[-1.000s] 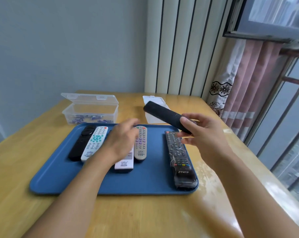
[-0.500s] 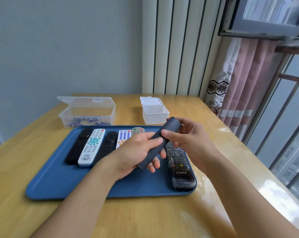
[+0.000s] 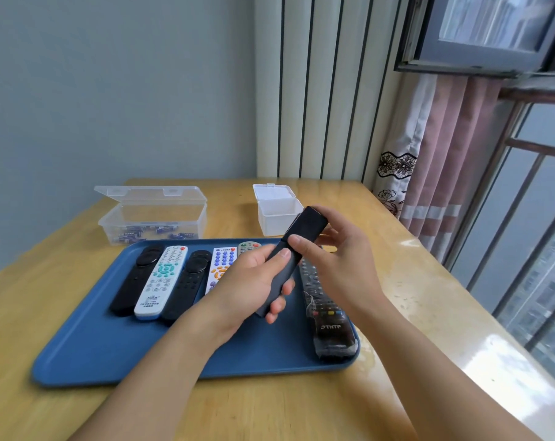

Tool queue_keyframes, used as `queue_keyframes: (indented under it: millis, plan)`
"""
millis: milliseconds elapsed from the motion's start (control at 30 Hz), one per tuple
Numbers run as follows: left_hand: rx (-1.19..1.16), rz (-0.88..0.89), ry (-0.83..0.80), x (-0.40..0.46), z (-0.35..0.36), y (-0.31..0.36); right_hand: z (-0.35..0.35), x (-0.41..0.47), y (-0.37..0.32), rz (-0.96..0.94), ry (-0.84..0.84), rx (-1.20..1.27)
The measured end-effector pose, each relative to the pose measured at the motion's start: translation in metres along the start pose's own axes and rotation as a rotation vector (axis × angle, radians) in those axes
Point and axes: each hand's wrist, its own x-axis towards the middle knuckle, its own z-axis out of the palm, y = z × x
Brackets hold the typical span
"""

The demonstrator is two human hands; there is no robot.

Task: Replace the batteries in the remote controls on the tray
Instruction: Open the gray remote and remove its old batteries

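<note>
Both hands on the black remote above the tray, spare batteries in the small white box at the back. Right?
Not quite. The head view shows the batteries in the large clear box at the back left; the small white box shows none. The rest holds: left hand and right hand both grip the black remote above the tray.

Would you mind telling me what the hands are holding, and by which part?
Both hold one slim black remote control above the blue tray: the left hand grips its lower half, the right hand its upper end.

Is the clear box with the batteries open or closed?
Open: the lid of the clear box stands up behind it.
</note>
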Motion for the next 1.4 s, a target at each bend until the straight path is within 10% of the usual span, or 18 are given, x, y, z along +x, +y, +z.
queue_keyframes:
  millis: [267, 433, 633, 800, 1133, 1400]
  plan:
    - [-0.117, 0.015, 0.055, 0.0, -0.002, 0.002, -0.022, 0.012, -0.013, 0.179, 0.121, 0.25]
    - [-0.252, 0.003, 0.041, -0.001, -0.005, 0.006, -0.06, 0.014, -0.006, 0.566, -0.264, 0.166]
    - [-0.238, -0.032, 0.027, -0.004, 0.001, 0.006, -0.056, 0.013, 0.007, 0.583, -0.45, 0.093]
    - [-0.178, -0.037, 0.03, -0.002, 0.003, 0.001, -0.048, 0.011, 0.019, 0.472, -0.488, -0.126]
    - [-0.209, 0.013, 0.026, 0.0, 0.007, 0.0, -0.026, 0.005, -0.005, -0.209, -0.012, -0.26]
    - [-0.16, 0.058, -0.053, -0.001, 0.01, 0.0, -0.018, 0.001, 0.001, -0.218, -0.028, -0.37]
